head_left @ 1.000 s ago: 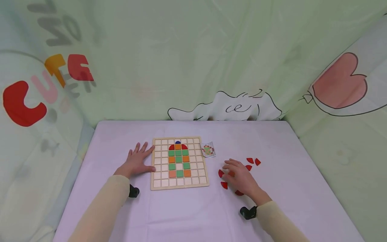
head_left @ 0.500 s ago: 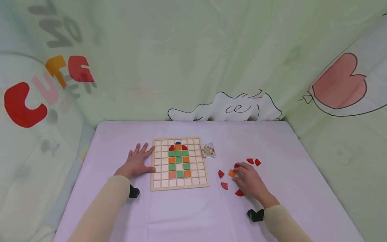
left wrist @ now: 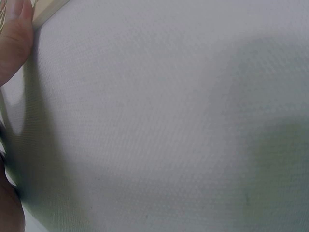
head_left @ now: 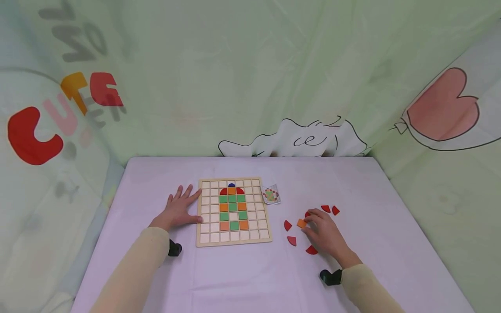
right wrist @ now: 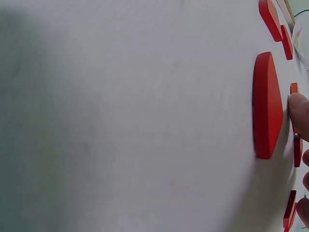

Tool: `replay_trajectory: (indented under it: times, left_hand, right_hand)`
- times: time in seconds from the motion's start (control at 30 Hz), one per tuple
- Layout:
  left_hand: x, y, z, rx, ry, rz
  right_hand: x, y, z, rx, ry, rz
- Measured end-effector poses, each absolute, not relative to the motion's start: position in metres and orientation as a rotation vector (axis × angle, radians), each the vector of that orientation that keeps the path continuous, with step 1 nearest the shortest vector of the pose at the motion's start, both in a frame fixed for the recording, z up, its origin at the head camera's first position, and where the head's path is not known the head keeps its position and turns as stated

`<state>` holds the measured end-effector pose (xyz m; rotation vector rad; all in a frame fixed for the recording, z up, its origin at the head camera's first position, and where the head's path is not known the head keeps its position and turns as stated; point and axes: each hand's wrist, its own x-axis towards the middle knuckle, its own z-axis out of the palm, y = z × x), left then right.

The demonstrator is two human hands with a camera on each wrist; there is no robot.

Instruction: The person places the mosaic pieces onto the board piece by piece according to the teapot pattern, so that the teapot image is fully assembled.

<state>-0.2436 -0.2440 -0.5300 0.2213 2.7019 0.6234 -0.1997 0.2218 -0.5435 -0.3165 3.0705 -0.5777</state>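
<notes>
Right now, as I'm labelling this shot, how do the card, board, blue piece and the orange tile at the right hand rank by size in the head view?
As they look, largest to smallest:
1. Board
2. Card
3. Orange tile, touched by the right hand
4. Blue piece

pink heart [head_left: 440, 108] on pale curtain [head_left: 442, 191]
</notes>
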Motion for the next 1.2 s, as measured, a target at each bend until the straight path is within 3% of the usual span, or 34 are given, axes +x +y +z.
replay_trajectory:
  times: [0.5,1.2]
  left_hand:
    - [-0.244,-0.244,-0.532,0.212,2.700,0.627]
    - [-0.242,-0.242,-0.527,0.189,2.695,0.646]
  right_hand:
    - [-0.210,0.193,-0.528,-0.328,3.040,-0.706]
    - [-0.230,0.107,-0.520,-0.650,2.928,-0.739]
